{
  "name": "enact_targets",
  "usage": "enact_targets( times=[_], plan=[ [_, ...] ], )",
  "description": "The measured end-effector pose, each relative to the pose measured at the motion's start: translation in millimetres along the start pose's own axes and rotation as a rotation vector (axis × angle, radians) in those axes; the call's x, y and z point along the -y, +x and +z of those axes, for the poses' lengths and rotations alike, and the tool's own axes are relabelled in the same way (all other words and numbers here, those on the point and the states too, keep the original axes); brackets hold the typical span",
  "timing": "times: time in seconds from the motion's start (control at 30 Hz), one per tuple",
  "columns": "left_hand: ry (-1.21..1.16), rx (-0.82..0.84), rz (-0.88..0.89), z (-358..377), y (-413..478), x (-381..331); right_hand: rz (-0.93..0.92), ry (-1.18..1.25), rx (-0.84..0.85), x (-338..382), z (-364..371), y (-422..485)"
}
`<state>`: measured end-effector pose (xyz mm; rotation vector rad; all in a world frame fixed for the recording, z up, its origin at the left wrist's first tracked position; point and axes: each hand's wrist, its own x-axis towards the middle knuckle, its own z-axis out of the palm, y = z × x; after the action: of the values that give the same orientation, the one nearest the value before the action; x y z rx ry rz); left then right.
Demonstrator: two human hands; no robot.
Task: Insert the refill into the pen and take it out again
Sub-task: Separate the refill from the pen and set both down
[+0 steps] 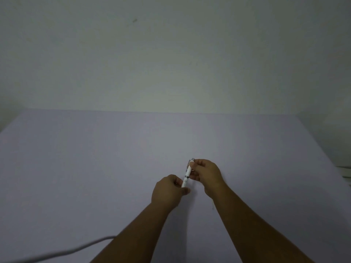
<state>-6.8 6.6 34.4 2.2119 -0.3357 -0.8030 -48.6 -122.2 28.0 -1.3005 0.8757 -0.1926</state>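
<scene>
A white pen [187, 174] with a silver cap end and clip is held above the pale table, tilted with its cap end pointing away from me. My right hand [206, 176] grips the upper half near the clip. My left hand [170, 190] is closed around the lower end, which its fingers hide. The refill is not visible on its own; I cannot tell whether it sits inside the barrel.
The pale lavender table [95, 168] spreads wide around both hands and ends at a plain wall. A grey cable [76, 249] runs across the near left corner. Something white [346, 172] lies at the right edge.
</scene>
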Motion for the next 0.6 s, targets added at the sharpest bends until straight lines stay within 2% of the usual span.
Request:
enact_targets(
  times=[0.37, 0.43, 0.53, 0.6],
  plan=[
    [-0.01, 0.004, -0.023, 11, -2, 7, 0.025, -0.022, 0.046, -8, -1, -8],
    [-0.044, 0.001, -0.058, 13, 0, 10, 0.008, -0.192, -0.028, -13, -4, -4],
    [-0.11, -0.001, -0.122, 16, 4, 17, -0.073, -0.602, -0.248, -21, -19, 3],
    [-0.113, -0.009, -0.132, 21, 6, 22, -0.065, -0.739, -0.309, -31, -32, 4]
  ],
)
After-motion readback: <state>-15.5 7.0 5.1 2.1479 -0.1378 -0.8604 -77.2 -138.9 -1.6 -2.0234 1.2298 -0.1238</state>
